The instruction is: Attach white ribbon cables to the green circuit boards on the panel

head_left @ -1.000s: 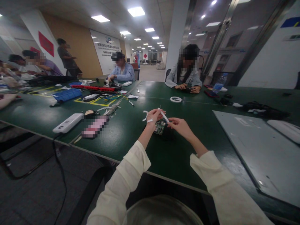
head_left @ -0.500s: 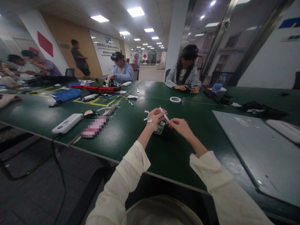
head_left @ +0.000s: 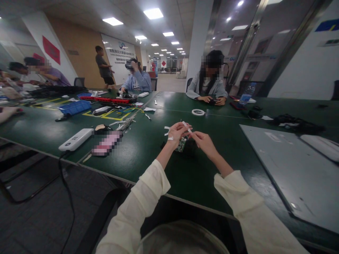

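Observation:
Between my two hands a short strip of white tape [head_left: 186,127] is pinched. My left hand [head_left: 178,132] grips its upper part, and my right hand [head_left: 202,141] has its lower end between thumb and finger. More white tape pieces [head_left: 166,131] stick to my left hand, by the knuckles and near the wrist. Just beneath my hands a green circuit board [head_left: 181,145] lies on the dark green table [head_left: 148,151], partly hidden by them. A dark object beside the board is too dim to make out. Beyond my hands lies a white tape roll [head_left: 198,112].
To the left are a pink phone [head_left: 107,143], a white power bank [head_left: 76,139], a blue tray [head_left: 75,107] and loose wires. On the right lies a large grey panel [head_left: 280,165]. A water bottle [head_left: 247,94] stands farther back. Two people sit across the table.
My hands have shifted slightly right, and the fingers have drawn closer along the tape. A person opposite has raised a hand to the head. The standing person has moved right.

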Demonstrator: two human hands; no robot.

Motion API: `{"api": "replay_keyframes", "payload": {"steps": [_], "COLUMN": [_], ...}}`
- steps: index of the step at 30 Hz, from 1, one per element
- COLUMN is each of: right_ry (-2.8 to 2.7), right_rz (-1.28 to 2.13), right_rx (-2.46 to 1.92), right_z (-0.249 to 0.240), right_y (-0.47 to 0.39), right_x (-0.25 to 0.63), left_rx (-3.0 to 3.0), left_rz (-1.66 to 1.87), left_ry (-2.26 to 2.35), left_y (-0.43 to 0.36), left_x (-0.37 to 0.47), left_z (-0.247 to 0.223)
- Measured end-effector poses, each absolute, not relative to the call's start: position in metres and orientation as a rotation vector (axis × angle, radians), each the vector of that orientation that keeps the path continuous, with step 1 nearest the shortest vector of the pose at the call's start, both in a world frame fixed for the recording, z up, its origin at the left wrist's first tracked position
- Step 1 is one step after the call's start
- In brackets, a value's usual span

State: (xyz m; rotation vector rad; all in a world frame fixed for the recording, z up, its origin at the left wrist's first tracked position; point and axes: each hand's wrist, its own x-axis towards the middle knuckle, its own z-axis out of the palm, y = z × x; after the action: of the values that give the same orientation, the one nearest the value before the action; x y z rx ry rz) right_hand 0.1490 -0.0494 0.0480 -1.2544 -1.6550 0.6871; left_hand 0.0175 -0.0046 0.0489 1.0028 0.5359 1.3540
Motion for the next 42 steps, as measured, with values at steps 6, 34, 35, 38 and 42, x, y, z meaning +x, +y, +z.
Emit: {"api": "replay_keyframes", "payload": {"steps": [6,34,35,38,42], "right_ry": [-1.676,-1.297,-1.316,-1.408,-1.583], "right_rz": [0.781,0.984,0.988,0.934,0.718], "right_rx": [-1.365,-0.986,-0.996,-1.062,-1.233], "right_z": [0.044,0.061,0.06,0.058,0.054], "right_y": [-0.046,-0.058,-0.059,-0.059,-0.059], "right_x": [0.153,0.14,0.139,0.137,0.138], "left_rx": [0.964,2.247,2.303,2.416,2.432], "left_rz": [1.462,1.329,1.299,1.232,1.219], "left_ry": [0.534,1.056,1.031,0.986,0.983], "left_y": [0.002,0.001,-0.001,-0.006,-0.009], "left_x": [0.013,0.015,0.015,0.016,0.016], "left_z": [0.048,0.024,0.025,0.028,0.031]}}
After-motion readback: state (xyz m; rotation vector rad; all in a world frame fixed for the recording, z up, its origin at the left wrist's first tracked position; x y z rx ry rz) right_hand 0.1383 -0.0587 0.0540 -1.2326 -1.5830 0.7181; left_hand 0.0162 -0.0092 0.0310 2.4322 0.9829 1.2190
